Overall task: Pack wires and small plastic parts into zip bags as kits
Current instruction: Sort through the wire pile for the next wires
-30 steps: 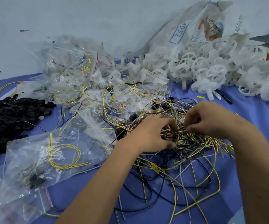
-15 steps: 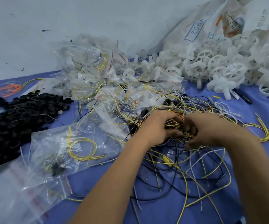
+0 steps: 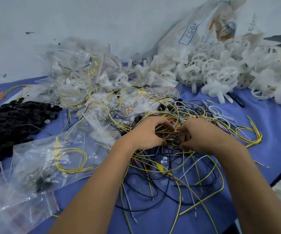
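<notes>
A tangle of yellow, black, white and orange wires [image 3: 170, 169] lies on the blue table [image 3: 263, 157] in front of me. My left hand [image 3: 146, 134] and my right hand [image 3: 200, 134] are side by side in the top of the tangle, fingers curled into the wires. Each grips a bunch of strands; the fingertips are hidden among them. A clear zip bag [image 3: 55, 159] holding a yellow wire coil and small dark parts lies flat to the left.
A heap of filled zip bags [image 3: 85, 78] sits at the back centre. White plastic wheels [image 3: 220, 71] pile up at the back right before a printed sack [image 3: 203, 29]. Black rings [image 3: 13, 119] cover the left. The table edge runs at lower right.
Both hands came closer together and sank lower into the tangle. The view shifted slightly right, then back left.
</notes>
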A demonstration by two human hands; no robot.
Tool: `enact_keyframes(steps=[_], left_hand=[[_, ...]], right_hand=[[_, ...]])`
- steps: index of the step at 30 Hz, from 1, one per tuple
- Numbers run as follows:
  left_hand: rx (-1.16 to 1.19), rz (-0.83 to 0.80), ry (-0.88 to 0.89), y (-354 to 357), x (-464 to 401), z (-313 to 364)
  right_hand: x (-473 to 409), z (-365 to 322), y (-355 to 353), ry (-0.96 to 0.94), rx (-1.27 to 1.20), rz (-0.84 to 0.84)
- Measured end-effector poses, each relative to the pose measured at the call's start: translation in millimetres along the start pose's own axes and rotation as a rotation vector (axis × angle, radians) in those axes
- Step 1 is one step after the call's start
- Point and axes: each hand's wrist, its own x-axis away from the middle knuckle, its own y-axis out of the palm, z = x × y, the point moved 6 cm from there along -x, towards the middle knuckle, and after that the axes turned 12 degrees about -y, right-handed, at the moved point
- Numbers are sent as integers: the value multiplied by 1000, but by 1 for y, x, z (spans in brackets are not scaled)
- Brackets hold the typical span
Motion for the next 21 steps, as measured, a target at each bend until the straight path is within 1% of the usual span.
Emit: enact_keyframes(steps=[4, 6, 8, 11, 13, 15, 16, 18, 21], left_hand=[[9, 52, 53, 3, 6, 5], [-43, 105, 101, 6, 8, 8], [-40, 166, 123, 4, 11, 8], [125, 242, 137, -2, 17, 10], [311, 247, 154, -8, 20, 16], [508, 245, 177, -17, 24, 21], [581, 241, 172, -23, 25, 22], [636, 251, 123, -33, 26, 17], [722, 328, 38, -48, 31, 0]], right_hand=[[1, -1, -2, -71, 9, -15], [4, -1, -8, -121, -50, 6], [8, -3, -17, -165, -145, 52], [12, -11, -37, -251, -272, 155], [12, -18, -53, -319, -340, 255], [9, -22, -67, -359, -474, 387], [5, -22, -71, -353, -567, 449], [-4, -23, -72, -310, -710, 522], [-20, -28, -59, -244, -704, 505]])
